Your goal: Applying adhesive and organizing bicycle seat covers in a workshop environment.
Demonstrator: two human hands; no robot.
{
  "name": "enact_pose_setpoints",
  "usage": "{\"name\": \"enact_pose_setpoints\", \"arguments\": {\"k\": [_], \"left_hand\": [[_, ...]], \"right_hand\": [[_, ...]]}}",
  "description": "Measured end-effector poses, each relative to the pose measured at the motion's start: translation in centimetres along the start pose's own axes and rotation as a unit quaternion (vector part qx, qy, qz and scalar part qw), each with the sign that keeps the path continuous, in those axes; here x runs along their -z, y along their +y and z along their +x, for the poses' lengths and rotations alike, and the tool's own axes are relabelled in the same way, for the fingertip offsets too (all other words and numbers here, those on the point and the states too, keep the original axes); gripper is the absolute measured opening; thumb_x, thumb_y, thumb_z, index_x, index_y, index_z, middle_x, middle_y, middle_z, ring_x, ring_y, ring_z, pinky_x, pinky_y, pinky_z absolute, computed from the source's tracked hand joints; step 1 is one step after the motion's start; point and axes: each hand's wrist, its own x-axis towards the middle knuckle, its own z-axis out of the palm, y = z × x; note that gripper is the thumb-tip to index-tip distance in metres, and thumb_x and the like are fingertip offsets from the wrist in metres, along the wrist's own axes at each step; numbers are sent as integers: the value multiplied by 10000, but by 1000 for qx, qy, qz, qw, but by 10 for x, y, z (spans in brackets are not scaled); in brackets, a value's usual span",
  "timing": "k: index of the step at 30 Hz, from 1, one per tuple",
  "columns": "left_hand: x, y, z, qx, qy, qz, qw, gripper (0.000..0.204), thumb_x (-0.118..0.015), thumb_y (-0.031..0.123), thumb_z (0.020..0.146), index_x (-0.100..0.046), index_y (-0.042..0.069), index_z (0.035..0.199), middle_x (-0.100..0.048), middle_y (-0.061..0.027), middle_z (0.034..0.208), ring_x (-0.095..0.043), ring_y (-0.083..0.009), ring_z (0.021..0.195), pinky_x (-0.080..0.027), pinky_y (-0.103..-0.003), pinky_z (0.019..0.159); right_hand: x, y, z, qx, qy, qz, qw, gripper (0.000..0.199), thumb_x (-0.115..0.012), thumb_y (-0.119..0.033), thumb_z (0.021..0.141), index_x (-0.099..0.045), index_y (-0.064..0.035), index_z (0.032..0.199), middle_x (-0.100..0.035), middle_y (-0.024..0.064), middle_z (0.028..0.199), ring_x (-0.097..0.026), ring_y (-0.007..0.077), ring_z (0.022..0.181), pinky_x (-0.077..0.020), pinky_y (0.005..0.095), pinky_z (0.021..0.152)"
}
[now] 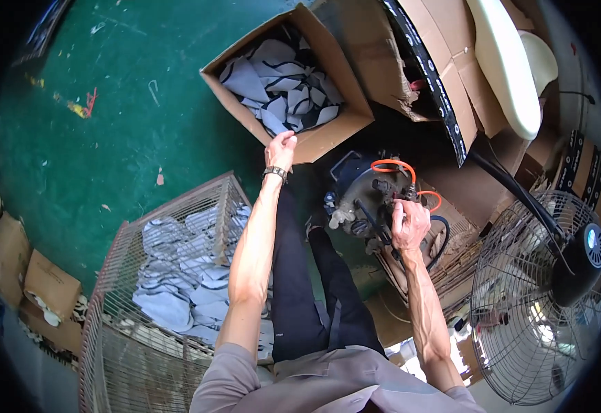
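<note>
My left hand [282, 150] is closed over the near rim of a cardboard box [321, 146], its fingertips close to the grey pieces inside. Those light grey pieces with dark edges [273, 65] fill the box in a loose pile. Farther right, my right hand [410, 226] is curled at a dusty machine that looks like an air compressor [359, 189]. What its fingers hold there is hidden. An orange hose [398, 163] loops just beyond that hand, and a dark blue hose [445, 241] bends beside it.
On the left stands a wire-mesh cage [125, 275] with more grey pieces [166, 303] in it. A large fan [520, 303] is at the right. Large cardboard [445, 41] and a white curved panel [510, 62] lean at upper right. Cartons [49, 282] line the left edge of the green floor [121, 138].
</note>
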Motion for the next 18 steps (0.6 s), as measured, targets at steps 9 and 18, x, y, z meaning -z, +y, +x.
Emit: {"name": "enact_pose_setpoints", "arguments": {"k": [9,18], "left_hand": [[-22,-19,-6,39,-95,57,993,381,-664,276,936,-699,43,1235,-750,-191,1110,-719,-305,1068,-556,-397,935],[14,-24,25,-28,-21,98,995,404,-681,275,937,-685,28,1258,-748,-167,1093,-722,-240,1000,-558,-357,900]], "right_hand": [[10,8,8,0,-1,7,1000,85,-662,-126,846,-734,-89,874,-683,72,786,-643,265,774,-459,388,768],[9,8,9,-6,-11,8,1000,77,-670,-109,830,-724,-81,877,-682,75,793,-648,267,776,-464,389,768]]}}
